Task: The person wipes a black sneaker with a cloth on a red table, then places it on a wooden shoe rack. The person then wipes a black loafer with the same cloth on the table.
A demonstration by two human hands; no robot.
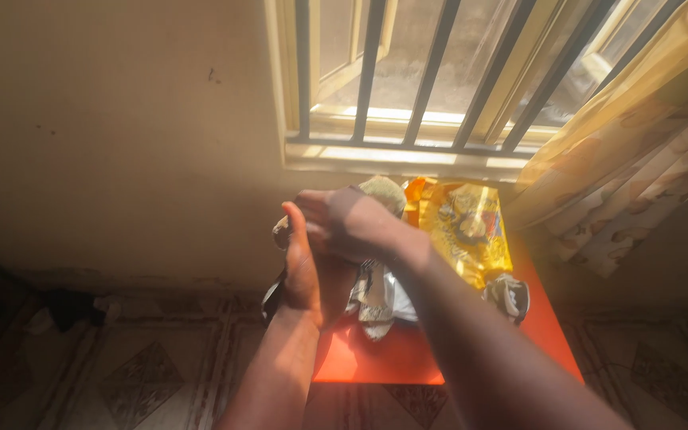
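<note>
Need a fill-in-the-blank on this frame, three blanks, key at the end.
1. Both hands, left hand and right hand, hold a patterned shoe above an ____ table.
2. The shiny plastic bag on the table is ____ in colour.
3. Behind the table, the window is fitted with metal ____.

Missing words: orange; yellow; bars

Three shoes (376, 299) (one yellow bag (465, 231))
</note>
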